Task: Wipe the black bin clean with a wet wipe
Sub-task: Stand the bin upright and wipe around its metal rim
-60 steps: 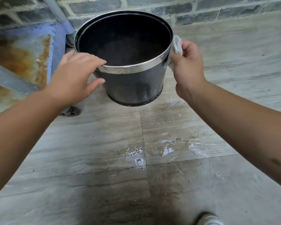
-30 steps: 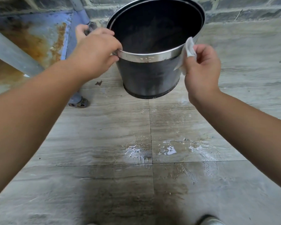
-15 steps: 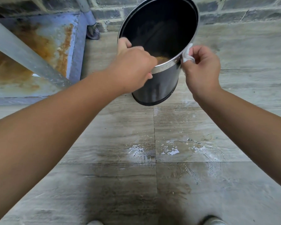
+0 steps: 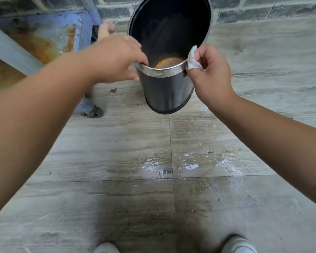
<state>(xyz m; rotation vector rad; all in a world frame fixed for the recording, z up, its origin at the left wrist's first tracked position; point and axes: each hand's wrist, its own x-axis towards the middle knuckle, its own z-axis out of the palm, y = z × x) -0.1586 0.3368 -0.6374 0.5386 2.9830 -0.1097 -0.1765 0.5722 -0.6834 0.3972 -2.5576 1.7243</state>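
Note:
The black bin (image 4: 169, 92), round with a shiny metal rim, is held off the floor and tipped towards me, so its dark inside shows with an orange-brown patch low down. My left hand (image 4: 117, 61) grips the near left of the rim, fingers hooked over the edge. My right hand (image 4: 208, 75) pinches a crumpled white wet wipe (image 4: 193, 60) and presses it against the rim's right side.
A rusty blue metal frame (image 4: 49, 39) with a grey bar and a small caster (image 4: 91, 112) stands at the left. A brick wall (image 4: 263, 10) runs behind. Wet patches (image 4: 171, 167) lie on the tiled floor. My shoes (image 4: 239, 243) show at the bottom edge.
The bin has been lifted and tipped more steeply towards me. My left hand slid from the bin's left side to the near rim. My right hand kept the wipe at the right rim.

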